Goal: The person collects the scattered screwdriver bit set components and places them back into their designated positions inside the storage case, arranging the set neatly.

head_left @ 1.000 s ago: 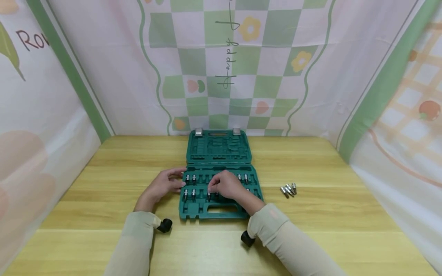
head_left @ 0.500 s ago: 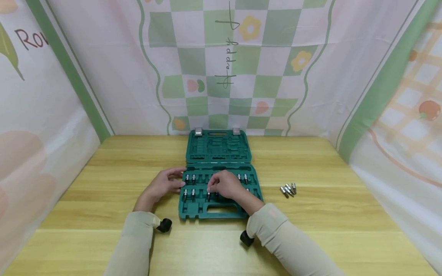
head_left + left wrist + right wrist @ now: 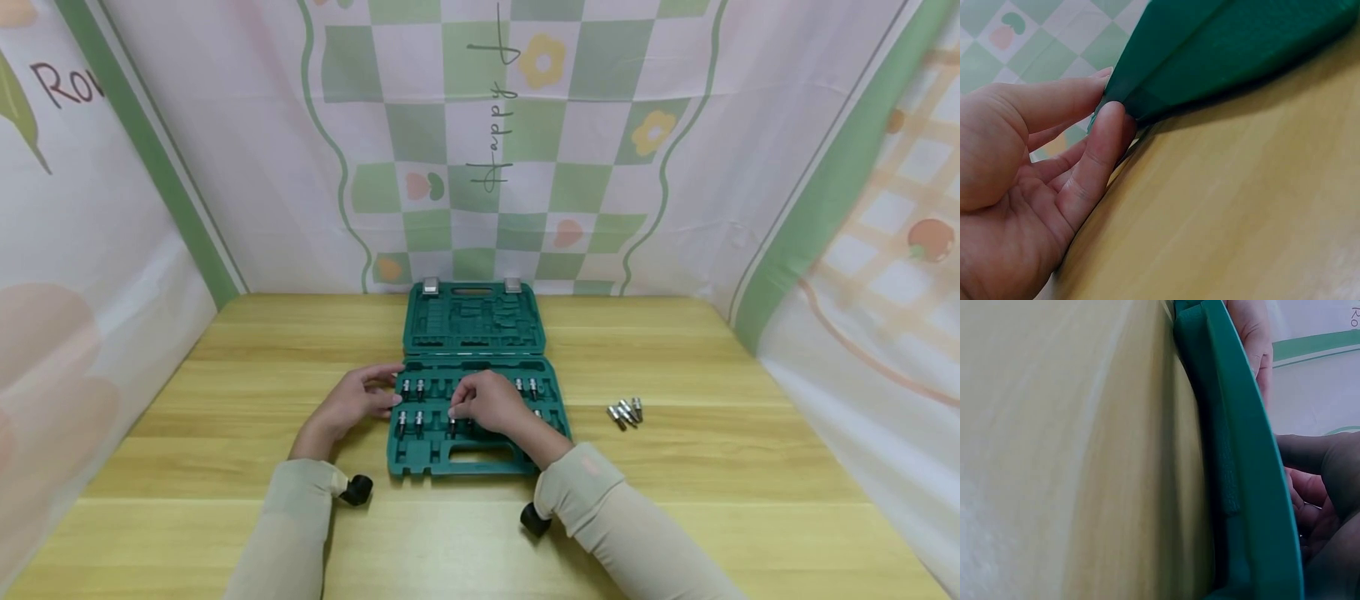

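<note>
Nearest are the two pale sleeves (image 3: 637, 521), a small black block (image 3: 356, 490) at the left cuff and another at the right. Just beyond them, on the wooden table (image 3: 750, 483), lies the green case (image 3: 424, 454), open, its handle slot on the near side.

The right hand (image 3: 495, 402) reaches over the case's near row, thumb and fingertip brought together, pinching the top of a metal bit (image 3: 452, 426) that stands left of the row's middle. Over the last second almost nothing has changed: the fingers stay on that same bit, and the whole head view slides only a hair. The work therefore seems paused at this one slot; whether the bit is fully down in it cannot be told.

A pair of bits (image 3: 419, 422) stands to its left in the near row. The left hand (image 3: 351, 402) has also kept its place at the left side, thumb and forefinger spread apart, fingertips touching the case wall, probably to steady it.

The far row carries bits at left and right; the right hand hides its middle. Well to the right, the loose bits (image 3: 627, 412) lie in a cluster, unchanged in number as far as can be seen, so some appear left outside. Farthest are the raised lid (image 3: 450, 317) and the patterned cloth (image 3: 255, 125).
</note>
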